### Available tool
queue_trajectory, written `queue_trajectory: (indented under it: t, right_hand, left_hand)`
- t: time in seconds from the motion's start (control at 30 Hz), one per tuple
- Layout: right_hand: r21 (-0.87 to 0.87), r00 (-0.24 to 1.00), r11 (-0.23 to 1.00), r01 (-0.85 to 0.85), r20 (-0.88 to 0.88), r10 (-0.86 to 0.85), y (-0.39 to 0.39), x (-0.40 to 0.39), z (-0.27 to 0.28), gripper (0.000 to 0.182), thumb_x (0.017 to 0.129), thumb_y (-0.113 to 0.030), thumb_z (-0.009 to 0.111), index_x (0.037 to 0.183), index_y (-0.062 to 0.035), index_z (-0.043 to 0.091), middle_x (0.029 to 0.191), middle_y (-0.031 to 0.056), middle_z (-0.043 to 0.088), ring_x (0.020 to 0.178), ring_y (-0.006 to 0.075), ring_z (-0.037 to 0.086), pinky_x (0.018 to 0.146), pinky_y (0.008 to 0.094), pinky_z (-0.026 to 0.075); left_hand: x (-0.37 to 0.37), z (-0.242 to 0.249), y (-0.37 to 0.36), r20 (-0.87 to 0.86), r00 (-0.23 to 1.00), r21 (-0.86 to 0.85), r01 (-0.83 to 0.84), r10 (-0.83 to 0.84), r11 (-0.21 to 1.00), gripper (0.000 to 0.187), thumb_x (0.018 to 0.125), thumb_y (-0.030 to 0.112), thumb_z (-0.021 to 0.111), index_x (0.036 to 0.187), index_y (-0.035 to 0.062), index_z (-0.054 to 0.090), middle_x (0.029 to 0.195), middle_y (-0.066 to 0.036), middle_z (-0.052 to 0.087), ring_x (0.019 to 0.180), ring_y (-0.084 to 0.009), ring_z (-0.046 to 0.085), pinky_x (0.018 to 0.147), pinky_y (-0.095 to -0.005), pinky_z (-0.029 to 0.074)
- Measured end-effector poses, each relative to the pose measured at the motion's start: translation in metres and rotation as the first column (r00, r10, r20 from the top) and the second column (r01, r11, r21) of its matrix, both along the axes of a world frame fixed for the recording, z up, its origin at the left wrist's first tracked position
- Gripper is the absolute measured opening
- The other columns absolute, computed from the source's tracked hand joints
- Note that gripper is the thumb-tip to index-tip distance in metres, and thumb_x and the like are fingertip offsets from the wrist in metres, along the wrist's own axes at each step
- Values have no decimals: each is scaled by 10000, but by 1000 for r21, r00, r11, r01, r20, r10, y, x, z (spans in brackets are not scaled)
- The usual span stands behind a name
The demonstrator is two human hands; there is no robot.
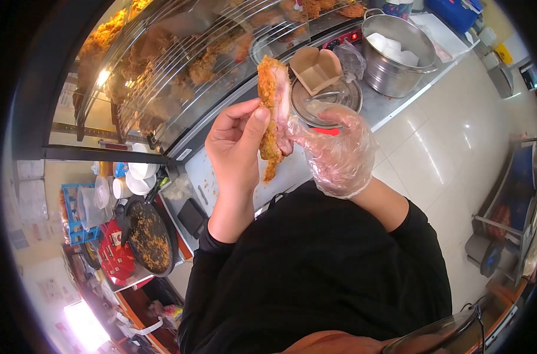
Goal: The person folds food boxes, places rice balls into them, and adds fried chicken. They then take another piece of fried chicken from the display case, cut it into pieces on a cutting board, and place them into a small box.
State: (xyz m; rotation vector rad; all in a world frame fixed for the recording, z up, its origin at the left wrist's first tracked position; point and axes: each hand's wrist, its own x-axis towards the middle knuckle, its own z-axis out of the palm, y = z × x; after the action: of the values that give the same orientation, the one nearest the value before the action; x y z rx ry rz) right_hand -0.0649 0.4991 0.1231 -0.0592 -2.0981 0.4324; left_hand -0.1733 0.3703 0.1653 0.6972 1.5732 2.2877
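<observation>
A piece of fried chicken (269, 112) is held up between both hands, its golden crust toward the left and pale meat showing on the right. My bare left hand (238, 138) pinches the crusted side between thumb and fingers. On the other side, my right hand (339, 147), in a clear plastic glove, grips the meat side with its fingertips. Just beyond the gloved hand, an open brown carton (316, 69) rests on a round metal lid (352, 97). Below the chicken lies a white board (206, 177) with crumbs on it, partly hidden by my hands.
A glass display case (180, 76) with fried chicken on racks stands ahead and to the left. A large metal pot (392, 76) holding white items is at the upper right. At the left is a dark round pan (150, 236) with crumbs, beside a red bag (115, 253).
</observation>
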Motion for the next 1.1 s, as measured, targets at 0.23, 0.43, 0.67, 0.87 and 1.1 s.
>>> queue_trajectory:
  t: [0.23, 0.43, 0.67, 0.87, 1.1]
  right_hand:
    - [-64, 993, 992, -113, 12, 114, -1, 0, 12, 406, 680, -122, 737, 1072, -225, 714, 974, 127, 643, 872, 295, 645, 753, 406, 517]
    - [-37, 994, 994, -105, 19, 106, -3, -1, 11, 394, 705, -132, 732, 1088, -224, 712, 945, 131, 650, 868, 303, 650, 752, 417, 520]
    - [-108, 989, 984, -141, 21, 144, -3, -4, 8, 400, 692, -111, 725, 1073, -229, 714, 979, 122, 637, 858, 295, 637, 756, 404, 510]
    - [-192, 985, 966, -171, -35, 168, -14, -6, 6, 438, 660, -54, 726, 1065, -219, 704, 975, 113, 621, 860, 286, 622, 736, 395, 501]
    - [-203, 965, 945, -255, 7, 262, -17, -12, 3, 465, 664, -27, 732, 1093, -205, 694, 997, 105, 610, 864, 260, 618, 728, 351, 507]
  left_hand:
    - [-2, -1, -5, -33, 999, 13, -17, 17, 1000, 167, 913, 37, 628, 1061, -41, 617, 949, -100, 679, 812, -103, 633, 754, -248, 505]
    - [3, 2, -3, -64, 996, 5, -58, 58, 998, 169, 906, 13, 632, 1058, -53, 594, 906, -110, 678, 767, -110, 640, 704, -246, 519]
    - [2, -1, -5, -81, 992, 3, -92, 92, 996, 168, 903, -1, 628, 1059, -55, 598, 909, -110, 680, 784, -111, 645, 709, -245, 519]
    - [4, -2, -11, -56, 996, 26, -72, 74, 997, 177, 904, 4, 630, 1071, -50, 607, 915, -105, 685, 793, -103, 641, 732, -243, 515]
    - [3, -5, -20, -67, 983, 12, -168, 168, 986, 180, 904, 18, 638, 1071, -46, 612, 917, -92, 685, 806, -91, 632, 751, -231, 503]
